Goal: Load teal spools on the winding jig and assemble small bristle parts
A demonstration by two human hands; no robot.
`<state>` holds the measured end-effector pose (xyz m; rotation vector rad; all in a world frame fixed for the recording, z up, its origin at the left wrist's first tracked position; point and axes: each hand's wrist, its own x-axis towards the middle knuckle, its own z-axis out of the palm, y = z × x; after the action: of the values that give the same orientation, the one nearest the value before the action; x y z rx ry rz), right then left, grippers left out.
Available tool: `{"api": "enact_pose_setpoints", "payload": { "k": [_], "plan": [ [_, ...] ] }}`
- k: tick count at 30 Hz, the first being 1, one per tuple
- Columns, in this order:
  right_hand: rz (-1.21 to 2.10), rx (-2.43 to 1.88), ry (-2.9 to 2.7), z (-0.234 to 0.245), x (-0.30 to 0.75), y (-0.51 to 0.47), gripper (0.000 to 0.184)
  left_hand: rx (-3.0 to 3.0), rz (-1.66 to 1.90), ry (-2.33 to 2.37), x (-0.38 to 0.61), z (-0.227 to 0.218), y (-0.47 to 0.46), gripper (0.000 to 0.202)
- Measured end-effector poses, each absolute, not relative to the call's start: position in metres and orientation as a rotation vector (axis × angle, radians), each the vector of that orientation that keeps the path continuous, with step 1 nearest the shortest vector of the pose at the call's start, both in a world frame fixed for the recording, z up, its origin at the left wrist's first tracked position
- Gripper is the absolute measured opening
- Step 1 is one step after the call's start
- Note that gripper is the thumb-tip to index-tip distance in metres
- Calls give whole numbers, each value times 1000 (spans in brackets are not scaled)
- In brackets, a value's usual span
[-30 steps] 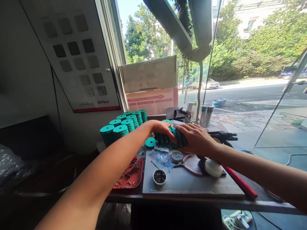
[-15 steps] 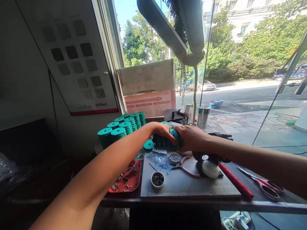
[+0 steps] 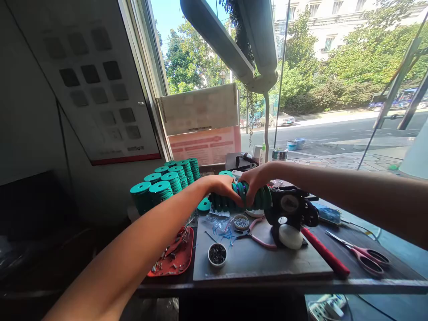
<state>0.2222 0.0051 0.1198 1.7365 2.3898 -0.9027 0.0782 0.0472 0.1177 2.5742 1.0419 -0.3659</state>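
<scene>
My left hand [image 3: 224, 187] and my right hand [image 3: 251, 180] are both closed on a sideways row of green discs [image 3: 264, 198] at the far side of the grey mat [image 3: 261, 256]. The fingers of the two hands meet near the middle of the row. More green discs stand in upright stacks [image 3: 157, 189] to the left, and one single green disc [image 3: 203, 205] lies flat just below my left hand.
On the mat lie pink-handled pliers [image 3: 256, 234], two small bowls of beads [image 3: 217, 254], a black tool with a white knob [image 3: 289, 216] and a red rod [image 3: 326, 254]. A red tray [image 3: 174, 256] of small parts sits left; pink scissors [image 3: 363, 258] right. A lamp arm [image 3: 234, 40] hangs overhead.
My right wrist has lifted, and its fingers now pinch the row from above, uncovering the right end of the discs and the black tool. The view has shifted slightly right.
</scene>
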Motion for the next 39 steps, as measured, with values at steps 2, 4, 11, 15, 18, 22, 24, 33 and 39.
{"api": "enact_pose_setpoints", "payload": {
  "k": [2, 4, 11, 15, 18, 22, 24, 33, 39],
  "plan": [
    [-1021, 1728, 2320, 117, 225, 16, 37, 2594, -353, 1050, 78, 117, 47, 63],
    [-1154, 1709, 2236, 115, 228, 26, 34, 2600, -348, 1059, 78, 117, 46, 64],
    [-1567, 1636, 1983, 111, 232, 44, 32, 2620, -331, 1117, 74, 120, 41, 67],
    [-1628, 1630, 1923, 110, 232, 48, 30, 2619, -320, 1113, 73, 119, 40, 60],
    [-1585, 1658, 1955, 110, 231, 49, 31, 2626, -308, 1121, 73, 120, 37, 63],
    [-1413, 1668, 2135, 118, 231, 43, 42, 2578, -358, 1075, 69, 127, 39, 82],
    [-1277, 1657, 2290, 125, 230, 34, 53, 2548, -340, 1018, 64, 129, 43, 90],
    [-520, 1687, 2765, 111, 221, -23, 54, 2213, -360, 841, 62, 121, 72, 52],
    [109, 1847, 2895, 81, 209, -36, 68, 1954, -463, 812, 66, 110, 88, 47]
  ]
}}
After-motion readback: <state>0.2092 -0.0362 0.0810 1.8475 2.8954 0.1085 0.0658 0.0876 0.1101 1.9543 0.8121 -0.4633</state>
